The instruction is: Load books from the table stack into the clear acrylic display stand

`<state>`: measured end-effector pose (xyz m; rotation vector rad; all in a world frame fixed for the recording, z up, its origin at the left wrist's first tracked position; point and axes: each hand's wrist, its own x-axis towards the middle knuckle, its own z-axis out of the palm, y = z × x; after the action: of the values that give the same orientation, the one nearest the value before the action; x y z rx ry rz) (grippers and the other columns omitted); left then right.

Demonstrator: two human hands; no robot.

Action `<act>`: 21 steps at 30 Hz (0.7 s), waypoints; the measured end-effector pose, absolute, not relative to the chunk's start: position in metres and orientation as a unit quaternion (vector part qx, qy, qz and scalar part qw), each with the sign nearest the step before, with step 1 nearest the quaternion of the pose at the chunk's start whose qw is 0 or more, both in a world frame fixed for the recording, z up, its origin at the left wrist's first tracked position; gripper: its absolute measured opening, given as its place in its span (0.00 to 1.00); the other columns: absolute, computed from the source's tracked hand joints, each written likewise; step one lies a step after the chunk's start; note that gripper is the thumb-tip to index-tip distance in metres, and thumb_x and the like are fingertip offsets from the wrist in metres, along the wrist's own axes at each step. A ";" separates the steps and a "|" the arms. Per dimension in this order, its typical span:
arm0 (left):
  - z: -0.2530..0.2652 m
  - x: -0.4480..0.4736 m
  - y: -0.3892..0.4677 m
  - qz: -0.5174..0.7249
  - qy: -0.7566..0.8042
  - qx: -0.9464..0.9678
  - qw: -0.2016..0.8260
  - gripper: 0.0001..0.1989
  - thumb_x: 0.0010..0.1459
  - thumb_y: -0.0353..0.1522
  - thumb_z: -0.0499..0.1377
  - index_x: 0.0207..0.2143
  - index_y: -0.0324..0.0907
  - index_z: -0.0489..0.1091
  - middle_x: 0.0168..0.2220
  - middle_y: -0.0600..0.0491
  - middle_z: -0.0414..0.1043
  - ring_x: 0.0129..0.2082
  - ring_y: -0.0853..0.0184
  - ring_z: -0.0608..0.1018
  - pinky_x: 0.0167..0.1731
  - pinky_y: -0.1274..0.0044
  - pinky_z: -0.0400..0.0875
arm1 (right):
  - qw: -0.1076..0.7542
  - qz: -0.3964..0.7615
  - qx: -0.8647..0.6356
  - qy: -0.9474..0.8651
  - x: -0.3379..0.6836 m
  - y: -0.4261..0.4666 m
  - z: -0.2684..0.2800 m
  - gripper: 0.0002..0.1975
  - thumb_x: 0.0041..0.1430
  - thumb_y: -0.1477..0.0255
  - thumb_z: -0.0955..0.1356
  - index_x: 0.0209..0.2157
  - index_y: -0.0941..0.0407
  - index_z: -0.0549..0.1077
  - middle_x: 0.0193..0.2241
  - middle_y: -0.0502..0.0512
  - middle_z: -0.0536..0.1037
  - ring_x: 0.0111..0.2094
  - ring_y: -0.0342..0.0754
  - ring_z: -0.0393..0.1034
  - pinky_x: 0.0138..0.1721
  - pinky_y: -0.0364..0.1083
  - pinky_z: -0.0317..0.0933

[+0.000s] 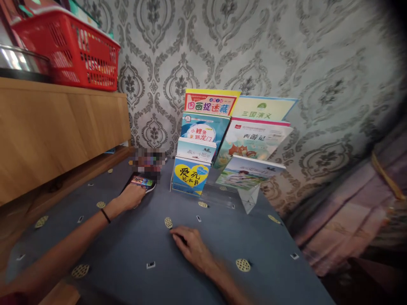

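My left hand (135, 195), with a dark band on the wrist, reaches to the far left of the table and has its fingers closed on the near edge of a dark-covered book (142, 181) with a colourful picture. My right hand (191, 247) rests on the tablecloth (127, 250), its fingers bent loosely and the thumb apart, holding nothing. Beyond it, several books stand in tiers on a clear stand (219, 199). A blue book with a yellow heart (191, 176) is at the front left. A white-and-green book (248, 173) leans at the front right.
A blurred-out patch (148, 164) hides something behind the dark book. On the left, a wooden cabinet (63, 135) carries a red basket (84, 55) and a metal pan (23, 61). Patterned wallpaper (159, 63) closes off the back; pinkish fabric (343, 220) hangs at right.
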<state>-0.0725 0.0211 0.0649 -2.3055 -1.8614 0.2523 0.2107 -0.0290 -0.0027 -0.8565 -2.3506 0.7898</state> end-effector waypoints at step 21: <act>0.019 -0.045 -0.045 -0.050 -0.661 -0.748 0.040 0.16 0.69 0.34 0.51 0.56 0.40 0.66 0.58 0.41 0.69 0.55 0.54 0.73 0.53 0.63 0.68 | 0.276 0.213 -0.356 -0.867 0.217 -0.028 -0.002 0.17 0.65 0.64 0.66 0.53 0.55 0.72 0.42 0.58 0.77 0.44 0.52 0.73 0.46 0.51 0.68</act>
<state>-0.0451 -0.0448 0.0189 -2.2914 -2.0235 -0.1537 0.2171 -0.0281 -0.0019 -0.9574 -2.3282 0.5730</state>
